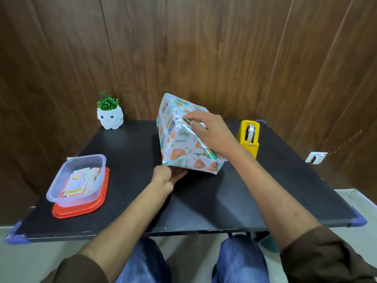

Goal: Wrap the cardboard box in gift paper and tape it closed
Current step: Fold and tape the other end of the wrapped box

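The box (pixel 179 139), covered in white gift paper with colourful prints, is tilted up on the black table (pixel 204 201), its near edge raised. My left hand (pixel 169 176) reaches under that near bottom edge, fingers straight beneath the box. My right hand (pixel 208 131) lies over the top right of the box, fingers bent and pressing on the paper near the upper corner. Folded paper flaps show on the near end face.
A yellow tape dispenser (pixel 249 137) stands just right of the box, behind my right wrist. A clear plastic tub (pixel 77 180) of paper cards sits on a red lid (pixel 81 209) at the left. A white owl pot with a plant (pixel 109 117) stands at the back left.
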